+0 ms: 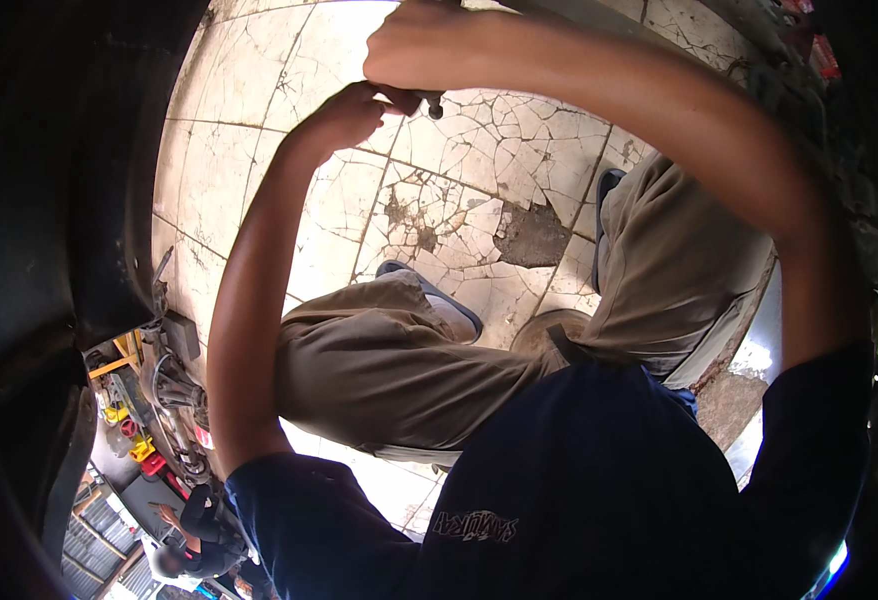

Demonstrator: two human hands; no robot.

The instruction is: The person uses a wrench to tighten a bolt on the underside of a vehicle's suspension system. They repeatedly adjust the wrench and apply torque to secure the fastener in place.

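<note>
Both my hands are raised together at the upper edge of the view. My left hand [341, 118] is closed, its fingertips at a small dark metal part [414, 100] with a short knobbed stud pointing down. Just above that part, my right hand [421, 48] is curled into a fist. What lies inside the fist is hidden by its fingers, and the upper edge cuts off whatever continues beyond it.
Below is a cracked tile floor [459, 200] with a broken dark patch [532, 235]. Dark panels [109, 170] stand close at left. At lower left are machine parts [174, 385], tools and another person [199, 540]. More dark machinery [794, 110] lines the right.
</note>
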